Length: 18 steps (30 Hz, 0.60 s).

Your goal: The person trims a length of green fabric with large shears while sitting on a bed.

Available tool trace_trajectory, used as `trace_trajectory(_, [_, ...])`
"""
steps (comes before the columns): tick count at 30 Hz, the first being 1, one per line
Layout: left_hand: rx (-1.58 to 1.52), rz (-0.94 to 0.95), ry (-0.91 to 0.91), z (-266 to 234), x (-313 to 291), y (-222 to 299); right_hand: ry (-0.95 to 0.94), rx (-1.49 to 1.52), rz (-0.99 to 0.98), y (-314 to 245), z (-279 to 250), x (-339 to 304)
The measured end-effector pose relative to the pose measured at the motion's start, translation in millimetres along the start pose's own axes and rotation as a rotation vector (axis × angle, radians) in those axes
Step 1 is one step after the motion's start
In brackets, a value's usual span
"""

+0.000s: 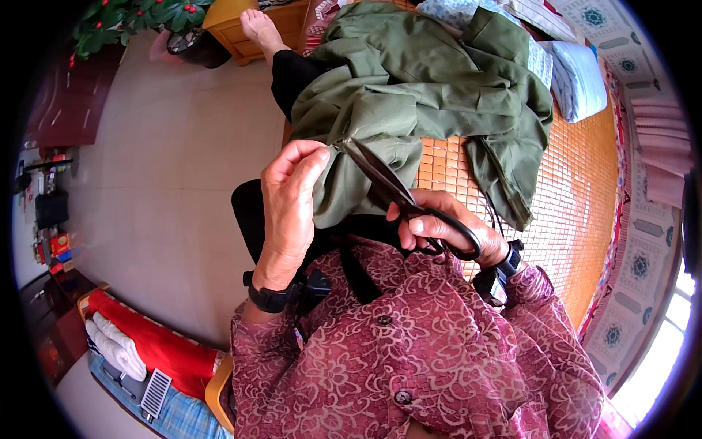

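Scissors (386,175) are pointing forward from the right hand (459,207), which I'm seeing clamped around their black handles. Just beside the blade tips, the left hand (291,194) is pinching a green garment (431,110), which is lying across a black-trousered leg (294,79) and the tan mat (574,175).

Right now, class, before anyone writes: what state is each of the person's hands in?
Left hand: closed, pinching the edge of the green cloth between thumb and forefinger.
Right hand: closed around the handles of the dark scissors.
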<state>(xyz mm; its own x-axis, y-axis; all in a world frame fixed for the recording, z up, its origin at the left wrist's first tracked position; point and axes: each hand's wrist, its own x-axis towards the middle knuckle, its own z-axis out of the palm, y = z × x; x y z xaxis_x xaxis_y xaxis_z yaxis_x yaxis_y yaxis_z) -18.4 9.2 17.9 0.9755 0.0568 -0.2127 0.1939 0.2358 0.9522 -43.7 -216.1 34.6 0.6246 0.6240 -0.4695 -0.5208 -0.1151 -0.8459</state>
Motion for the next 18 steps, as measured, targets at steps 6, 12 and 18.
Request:
trace_trajectory(6, [0.05,0.034,0.008,3.5,-2.0,3.2,-0.04,0.013,0.015,6.3,3.7,0.3])
trace_trajectory(12, [0.049,0.049,0.013,3.9,-3.3,3.2,-0.047,0.032,0.003,10.2,2.4,1.8])
trace_trajectory(18, [0.053,0.04,0.023,2.2,-4.0,1.4,-0.048,0.059,-0.018,11.3,0.9,2.5])
